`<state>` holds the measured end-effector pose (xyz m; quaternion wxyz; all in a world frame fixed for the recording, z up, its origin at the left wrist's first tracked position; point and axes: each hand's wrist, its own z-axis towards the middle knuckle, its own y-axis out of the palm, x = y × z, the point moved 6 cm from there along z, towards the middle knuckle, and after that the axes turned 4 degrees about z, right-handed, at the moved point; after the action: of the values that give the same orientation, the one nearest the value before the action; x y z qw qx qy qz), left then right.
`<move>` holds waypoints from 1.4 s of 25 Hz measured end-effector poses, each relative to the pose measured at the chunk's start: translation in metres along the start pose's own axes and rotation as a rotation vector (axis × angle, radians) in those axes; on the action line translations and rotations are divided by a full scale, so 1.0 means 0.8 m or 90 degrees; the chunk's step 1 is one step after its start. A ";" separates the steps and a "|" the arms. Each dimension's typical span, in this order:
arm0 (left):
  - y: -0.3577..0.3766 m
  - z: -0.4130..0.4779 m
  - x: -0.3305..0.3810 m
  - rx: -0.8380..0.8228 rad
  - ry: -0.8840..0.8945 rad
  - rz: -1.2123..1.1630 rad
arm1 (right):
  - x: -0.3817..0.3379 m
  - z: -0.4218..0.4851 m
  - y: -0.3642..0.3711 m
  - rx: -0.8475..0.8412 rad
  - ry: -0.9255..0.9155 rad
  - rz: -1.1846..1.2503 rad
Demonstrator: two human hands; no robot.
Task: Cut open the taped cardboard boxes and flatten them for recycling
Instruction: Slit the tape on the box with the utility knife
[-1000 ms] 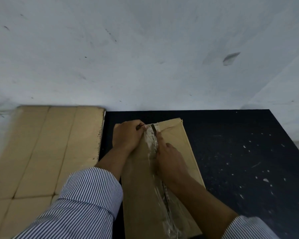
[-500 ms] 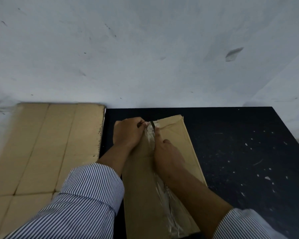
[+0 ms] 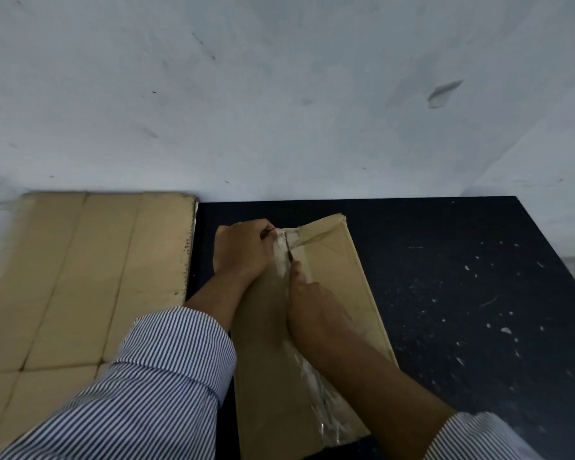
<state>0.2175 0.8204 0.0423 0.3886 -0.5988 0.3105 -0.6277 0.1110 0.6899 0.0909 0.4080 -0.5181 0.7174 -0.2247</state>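
Observation:
A brown cardboard box lies on the black table, with clear tape running along its middle seam. My left hand grips the box's far left corner, fingers curled at the tape's end. My right hand holds a small blade, its dark tip in the tape seam near the far edge; the handle is hidden inside the hand. The far right flap is creased and lifted a little.
A large flattened cardboard sheet lies to the left, overhanging the table's left side. A white wall stands right behind the table. The table's right part is bare, speckled with white flecks.
My right hand has moved the blade slightly along the seam near the far end. The far flap looks more creased and lifted. My left hand keeps its hold on the corner.

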 end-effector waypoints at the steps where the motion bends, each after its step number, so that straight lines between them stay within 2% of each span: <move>1: -0.001 -0.001 0.001 0.005 0.002 0.005 | 0.002 -0.005 0.001 0.006 -0.005 0.000; 6: 0.013 0.005 -0.009 -0.015 -0.015 -0.015 | 0.009 -0.030 0.003 0.021 -0.037 -0.008; 10: 0.027 0.006 -0.024 -0.028 -0.026 -0.025 | 0.024 -0.072 0.024 -0.033 -0.021 -0.015; 14: 0.015 -0.003 -0.009 -0.028 0.041 -0.025 | 0.030 -0.076 0.018 -0.013 -0.029 -0.034; 18: -0.008 -0.098 0.029 -0.150 0.205 0.125 | 0.033 -0.065 -0.008 0.005 -0.047 -0.011; 22: -0.012 -0.230 0.042 -0.395 0.262 0.297 | 0.025 -0.053 -0.036 -0.010 -0.025 0.002; 23: -0.014 -0.256 0.044 -0.422 0.273 0.327 | 0.022 -0.051 -0.040 -0.030 -0.025 -0.017; 26: -0.011 -0.279 0.041 -0.386 0.269 0.370 | 0.013 -0.052 -0.047 -0.076 -0.031 -0.072; 31: -0.002 -0.227 0.032 -0.323 0.162 0.322 | 0.019 -0.072 -0.040 -0.149 -0.013 -0.148; 35: 0.000 -0.193 0.038 -0.311 0.153 0.320 | 0.036 -0.092 -0.041 -0.069 -0.044 -0.176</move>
<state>0.0651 0.7823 0.0440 0.3367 -0.5010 0.6319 -0.4861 0.0651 0.6441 0.1466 0.3692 -0.6403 0.6360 -0.2218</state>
